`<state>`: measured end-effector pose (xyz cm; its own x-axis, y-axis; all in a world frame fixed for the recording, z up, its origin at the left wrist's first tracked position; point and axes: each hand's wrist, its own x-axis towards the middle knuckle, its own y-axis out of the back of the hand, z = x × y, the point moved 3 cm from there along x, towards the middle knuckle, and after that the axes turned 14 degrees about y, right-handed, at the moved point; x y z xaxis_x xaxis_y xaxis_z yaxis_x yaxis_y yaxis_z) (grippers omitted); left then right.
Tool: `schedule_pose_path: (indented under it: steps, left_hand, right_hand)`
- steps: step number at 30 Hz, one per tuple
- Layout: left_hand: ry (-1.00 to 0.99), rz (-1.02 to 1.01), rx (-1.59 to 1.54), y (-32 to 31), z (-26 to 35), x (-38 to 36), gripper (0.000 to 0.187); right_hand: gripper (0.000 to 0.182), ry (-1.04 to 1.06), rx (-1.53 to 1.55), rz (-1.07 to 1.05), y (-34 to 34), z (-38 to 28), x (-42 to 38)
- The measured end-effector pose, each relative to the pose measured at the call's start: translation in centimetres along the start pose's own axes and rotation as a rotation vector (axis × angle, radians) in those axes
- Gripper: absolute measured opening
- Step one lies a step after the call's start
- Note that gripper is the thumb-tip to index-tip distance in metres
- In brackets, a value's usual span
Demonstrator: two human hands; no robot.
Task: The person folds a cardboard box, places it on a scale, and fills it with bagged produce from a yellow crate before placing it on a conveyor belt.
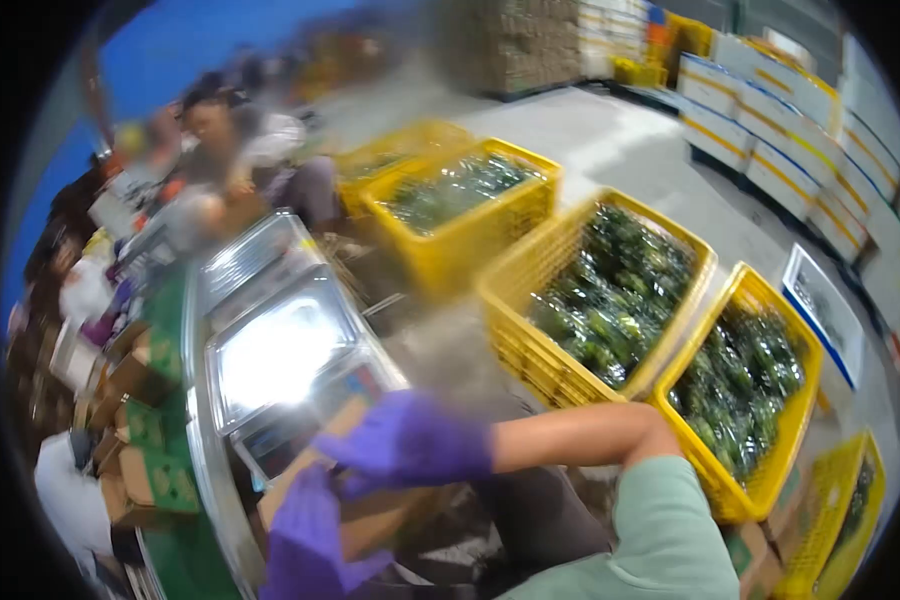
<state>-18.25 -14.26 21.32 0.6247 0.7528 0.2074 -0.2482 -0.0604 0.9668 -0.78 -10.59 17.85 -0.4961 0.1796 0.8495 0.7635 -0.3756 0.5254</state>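
Note:
Both of my hands wear purple gloves and are at a brown cardboard box [385,528] in front of my lap. My left hand [315,540] is closed around the box's near left side. My right hand [405,447] reaches across from the right and grips the box's upper edge, its fingers pointing left and its thumb bent down close to my left hand. Some fingertips are blurred or hidden, and the inside of the box is hard to make out. Just beyond my hands lies a shiny metal scale or tray [285,350] on the work line.
Yellow crates [600,290] of dark green vegetables in clear film stand ahead and to the right. Left of the metal line runs a green belt [195,535] beside open cartons [150,485]. Co-workers [225,150] work along it. White boxes [760,130] are stacked at the back right.

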Motion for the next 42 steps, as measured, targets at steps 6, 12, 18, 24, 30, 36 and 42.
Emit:
schedule_pose_path:
  steps: [6, 12, 18, 24, 30, 36, 42]
  left_hand:
    - [0.004, -0.101, 0.173, -1.6, -2.4, 1.9, 0.112]
    - [0.303, -0.302, -0.286, -2.3, -3.6, 3.2, 0.131]
    - [0.416, 0.114, -0.688, 1.6, -5.7, 4.5, 0.11]
    - [0.504, 0.158, -1.482, -7.7, -9.6, 12.1, 0.072]
    - [0.601, 0.029, -1.895, -22.8, -0.2, 23.8, 0.059]
    - [0.613, -0.297, -2.115, -28.0, 4.1, 25.8, 0.058]
    - [0.577, -0.332, -2.11, -27.9, 2.0, 24.5, 0.059]
  right_hand:
    - [0.05, -0.14, -0.085, -0.059, -1.5, 0.8, -0.9]
    - [0.085, -0.268, 0.755, 0.13, -1.8, 4.7, -3.5]
    - [0.096, -0.892, -0.09, 0.16, 11.7, 17.9, -21.2]
    - [0.117, -1.955, -0.549, -0.481, 20.1, 21.4, -45.3]
    - [0.088, -2.098, -0.246, -0.895, 19.1, 22.3, -51.4]
    - [0.061, -1.764, -0.184, -0.48, 20.0, 23.4, -54.1]
    - [0.046, -1.197, -0.041, 0.032, 24.9, 24.5, -37.2]
